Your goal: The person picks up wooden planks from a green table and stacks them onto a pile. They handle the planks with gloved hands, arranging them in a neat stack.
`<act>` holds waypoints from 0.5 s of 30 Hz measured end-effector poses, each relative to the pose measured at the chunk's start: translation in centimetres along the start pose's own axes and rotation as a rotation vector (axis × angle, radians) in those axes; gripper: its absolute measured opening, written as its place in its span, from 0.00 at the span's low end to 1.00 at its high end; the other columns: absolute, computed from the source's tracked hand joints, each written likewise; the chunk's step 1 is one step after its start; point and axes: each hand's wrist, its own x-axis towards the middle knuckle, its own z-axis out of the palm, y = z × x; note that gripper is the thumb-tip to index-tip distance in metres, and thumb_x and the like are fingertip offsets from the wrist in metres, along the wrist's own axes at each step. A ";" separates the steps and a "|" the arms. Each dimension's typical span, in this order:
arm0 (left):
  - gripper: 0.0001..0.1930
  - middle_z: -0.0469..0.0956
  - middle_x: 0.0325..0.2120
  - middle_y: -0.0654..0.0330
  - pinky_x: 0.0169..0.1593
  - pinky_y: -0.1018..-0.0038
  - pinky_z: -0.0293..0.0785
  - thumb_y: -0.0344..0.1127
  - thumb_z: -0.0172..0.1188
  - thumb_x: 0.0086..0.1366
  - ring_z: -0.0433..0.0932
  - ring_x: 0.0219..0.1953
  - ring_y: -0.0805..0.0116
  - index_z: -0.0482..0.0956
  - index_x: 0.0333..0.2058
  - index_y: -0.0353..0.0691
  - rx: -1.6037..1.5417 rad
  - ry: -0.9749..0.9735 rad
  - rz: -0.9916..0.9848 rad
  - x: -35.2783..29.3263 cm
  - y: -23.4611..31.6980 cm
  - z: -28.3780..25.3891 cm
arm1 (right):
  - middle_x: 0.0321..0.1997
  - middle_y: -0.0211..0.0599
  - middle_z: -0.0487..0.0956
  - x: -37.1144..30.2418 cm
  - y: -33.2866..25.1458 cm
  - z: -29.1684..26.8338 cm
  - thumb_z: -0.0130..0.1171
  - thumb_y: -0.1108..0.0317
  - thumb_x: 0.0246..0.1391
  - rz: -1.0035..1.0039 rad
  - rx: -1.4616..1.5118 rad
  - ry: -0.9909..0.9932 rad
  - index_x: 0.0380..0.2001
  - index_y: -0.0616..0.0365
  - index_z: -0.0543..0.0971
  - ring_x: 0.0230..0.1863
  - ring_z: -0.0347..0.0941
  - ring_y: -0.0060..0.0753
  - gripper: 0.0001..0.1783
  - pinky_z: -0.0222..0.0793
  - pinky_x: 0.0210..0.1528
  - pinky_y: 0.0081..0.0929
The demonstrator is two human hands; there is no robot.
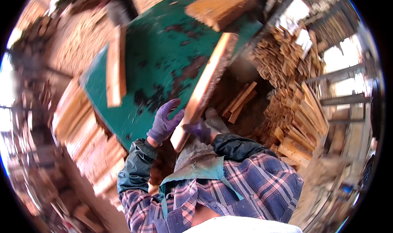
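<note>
A long wooden board (209, 76) with a rough bark edge slants from my lap up over the green table (163, 57). At its near end my right hand (199, 130), in a purple glove, grips the bark side; motion blurs its fingers. My left hand (164, 121), also gloved in purple, is on the board's other side with thumb and fingers apart, holding nothing. The thumb comes close to the board; whether it touches, I cannot tell. A second board (116, 69) lies across the table's left part.
A thick slab (221, 6) rests at the table's far end. Stacked boards (88, 139) stand left of the table. Piled wood pieces (282, 57) fill the right side, and a few offcuts (241, 100) lie on the floor nearer. Someone's blurred legs (120, 10) show beyond the table.
</note>
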 end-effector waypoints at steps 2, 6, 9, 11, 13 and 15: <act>0.24 0.77 0.54 0.52 0.60 0.67 0.72 0.33 0.66 0.65 0.75 0.57 0.64 0.73 0.58 0.32 -0.173 -0.031 -0.029 5.7 -0.3 0.6 | 0.54 0.41 0.79 0.7 -3.8 -4.8 0.66 0.68 0.57 0.043 0.422 0.322 0.62 0.61 0.69 0.55 0.76 0.34 0.30 0.70 0.61 0.33; 0.19 0.81 0.48 0.58 0.55 0.73 0.75 0.31 0.64 0.66 0.80 0.49 0.70 0.76 0.55 0.34 -0.158 -0.016 -0.086 19.7 -0.2 0.6 | 0.44 0.39 0.84 6.9 -7.5 -25.5 0.65 0.70 0.57 -0.080 0.121 0.680 0.44 0.64 0.82 0.46 0.80 0.32 0.13 0.77 0.51 0.31; 0.17 0.83 0.45 0.58 0.52 0.73 0.77 0.29 0.65 0.65 0.81 0.46 0.69 0.78 0.52 0.35 -0.002 0.070 0.060 30.6 0.2 -2.9 | 0.36 0.41 0.83 11.1 -16.2 -42.3 0.59 0.63 0.58 -0.121 -0.208 0.789 0.36 0.63 0.83 0.37 0.80 0.34 0.13 0.80 0.41 0.31; 0.17 0.84 0.43 0.55 0.51 0.70 0.77 0.29 0.66 0.63 0.82 0.45 0.65 0.79 0.51 0.35 0.277 0.107 0.267 38.8 2.3 -3.6 | 0.35 0.41 0.81 11.9 -23.6 -52.9 0.55 0.58 0.63 -0.144 -0.330 1.021 0.35 0.60 0.81 0.36 0.79 0.33 0.15 0.80 0.39 0.32; 0.18 0.82 0.45 0.50 0.49 0.64 0.78 0.31 0.68 0.60 0.83 0.44 0.53 0.80 0.49 0.36 0.614 0.232 0.521 47.0 3.0 -5.1 | 0.38 0.32 0.81 13.2 -27.6 -62.9 0.63 0.46 0.59 -0.107 -0.175 1.210 0.42 0.59 0.82 0.36 0.75 0.27 0.24 0.72 0.37 0.30; 0.25 0.80 0.49 0.46 0.54 0.58 0.74 0.44 0.67 0.61 0.79 0.50 0.45 0.77 0.53 0.39 0.700 0.278 0.398 53.7 5.1 -9.7 | 0.42 0.32 0.81 20.8 -31.1 -61.7 0.66 0.52 0.59 0.009 -0.496 1.433 0.55 0.67 0.73 0.34 0.73 0.27 0.32 0.72 0.36 0.32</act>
